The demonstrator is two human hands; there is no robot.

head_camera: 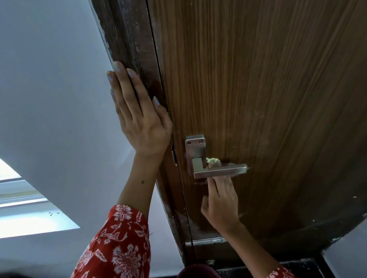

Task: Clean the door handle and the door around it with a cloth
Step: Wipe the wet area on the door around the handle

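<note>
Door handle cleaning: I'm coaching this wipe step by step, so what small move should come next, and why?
Probably slide the right hand and its cloth along behind the lever of the door handle toward its free end. The cloth sits bunched by the mounting plate, while the left hand rests flat on the door frame.

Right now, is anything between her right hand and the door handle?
Nothing visible. The right hand reaches up behind the handle, fingers passing behind the lever, with a bit of pale cloth showing above it. The left hand lies flat on the frame, apart.
</note>
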